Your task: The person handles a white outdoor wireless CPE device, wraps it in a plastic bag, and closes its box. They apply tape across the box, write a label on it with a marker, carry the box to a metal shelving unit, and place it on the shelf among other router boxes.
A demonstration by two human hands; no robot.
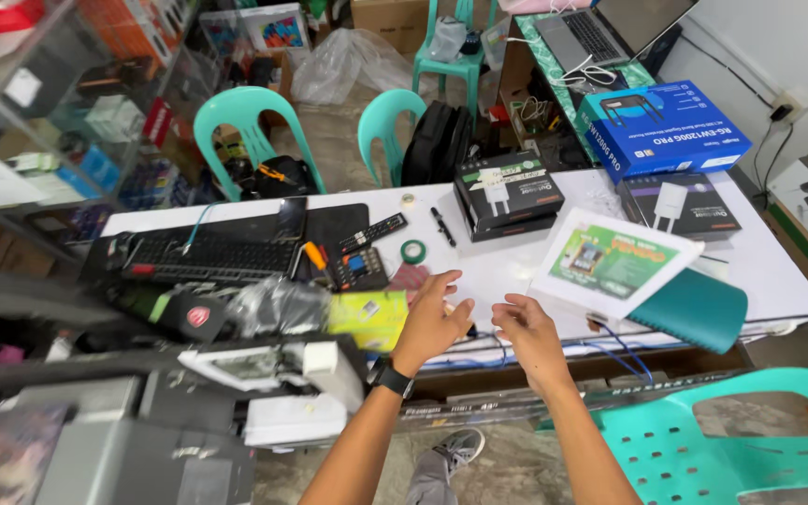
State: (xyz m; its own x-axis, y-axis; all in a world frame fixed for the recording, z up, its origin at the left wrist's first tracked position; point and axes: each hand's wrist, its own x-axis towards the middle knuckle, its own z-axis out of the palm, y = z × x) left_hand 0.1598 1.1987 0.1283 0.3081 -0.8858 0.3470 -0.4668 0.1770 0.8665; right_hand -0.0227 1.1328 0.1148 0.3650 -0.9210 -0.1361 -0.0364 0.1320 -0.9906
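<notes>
Two hands hover open and empty over the bench [507,266] edge: my left hand [432,318] is nearest the yellow packet [367,316] just to its left, and my right hand [527,332] sits near the teal notebook [694,309].

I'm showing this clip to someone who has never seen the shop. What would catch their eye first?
Probably the two bare hands, left hand and right hand, both open and empty above the near edge of the white table. Next, the big blue box at the table's far right corner and the teal notebook jutting over the near edge. The black keyboard lies amid clutter on the left.
</notes>
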